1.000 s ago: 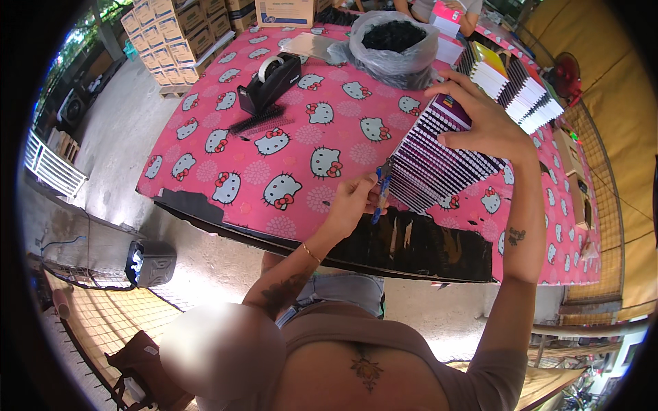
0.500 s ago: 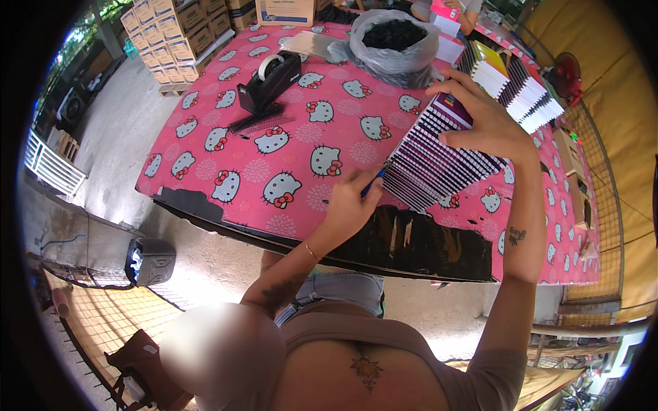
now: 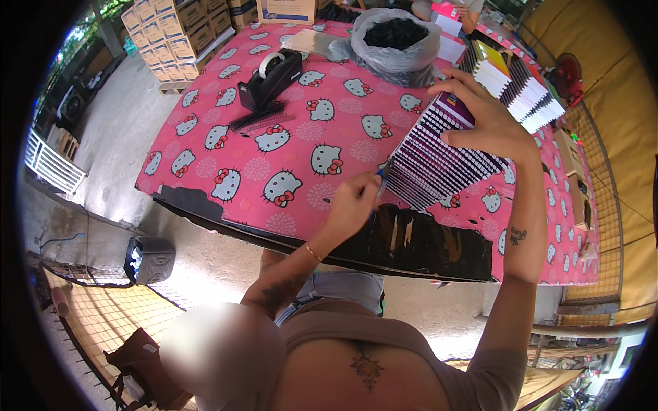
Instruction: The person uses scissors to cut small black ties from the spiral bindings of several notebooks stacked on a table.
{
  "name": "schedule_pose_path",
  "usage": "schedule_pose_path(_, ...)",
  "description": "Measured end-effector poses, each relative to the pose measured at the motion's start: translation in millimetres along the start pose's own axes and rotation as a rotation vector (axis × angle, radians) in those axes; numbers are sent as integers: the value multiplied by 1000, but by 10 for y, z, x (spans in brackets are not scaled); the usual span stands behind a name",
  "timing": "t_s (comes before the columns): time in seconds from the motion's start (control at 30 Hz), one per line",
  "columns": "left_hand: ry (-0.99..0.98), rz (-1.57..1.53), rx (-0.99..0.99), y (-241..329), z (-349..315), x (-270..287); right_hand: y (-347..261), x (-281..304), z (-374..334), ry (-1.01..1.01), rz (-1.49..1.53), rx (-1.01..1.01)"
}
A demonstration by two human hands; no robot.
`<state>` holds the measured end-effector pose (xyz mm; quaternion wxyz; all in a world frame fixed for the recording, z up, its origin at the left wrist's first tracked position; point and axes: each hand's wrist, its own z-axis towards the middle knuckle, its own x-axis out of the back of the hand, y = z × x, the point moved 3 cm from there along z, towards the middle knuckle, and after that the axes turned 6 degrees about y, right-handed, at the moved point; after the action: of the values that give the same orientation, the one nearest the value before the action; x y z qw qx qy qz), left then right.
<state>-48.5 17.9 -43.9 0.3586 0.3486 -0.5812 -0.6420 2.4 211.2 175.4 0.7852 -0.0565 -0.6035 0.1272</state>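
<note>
On the table's near right stands a stack of spiral-bound notebooks [image 3: 439, 157], their dark coil edges turned toward me and a purple cover on top. My right hand [image 3: 492, 127] spans the top of this stack, fingers over the far side and thumb on the near cover, gripping it. My left hand [image 3: 353, 204] is closed around a small blue-handled tool [image 3: 384, 171]. The tool's dark tip is at the left edge of the coils; its exact kind is too small to make out.
The table [image 3: 226, 154] has a pink patterned cover, torn at the near edge. A black tape dispenser [image 3: 269, 83], loose black coils [image 3: 257, 118], a plastic bag of black scraps [image 3: 394, 48] and more notebook stacks [image 3: 510, 85] lie farther off. Another person's arm [image 3: 469, 17] shows at the back.
My left hand has shifted slightly, and the blue-handled tool has tilted more upright beside the coils. My right hand and the notebook stack stay almost in place.
</note>
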Motion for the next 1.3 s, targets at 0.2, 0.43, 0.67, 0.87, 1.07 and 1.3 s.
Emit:
schedule_pose_path(0.2,-96,-123,123,-187,-29,20,-4,-7,9,1,14,7)
schedule_pose_path(0.43,39,81,-188,-81,-25,43,10,-9,-4,0,13,-8)
schedule_pose_path(0.67,-106,-306,278,-222,-65,14,-1,-6,2,2,8,-10)
schedule_pose_path(0.87,-100,-432,459,-305,-12,28,-34,10,5,-45,31,-46)
schedule_pose_path(1.07,287,763,-831,95,-70,101,25,-20,3,5,11,18)
schedule_pose_path(1.3,-37,-390,470,-301,-26,27,27,-13,-5,-1,5,6)
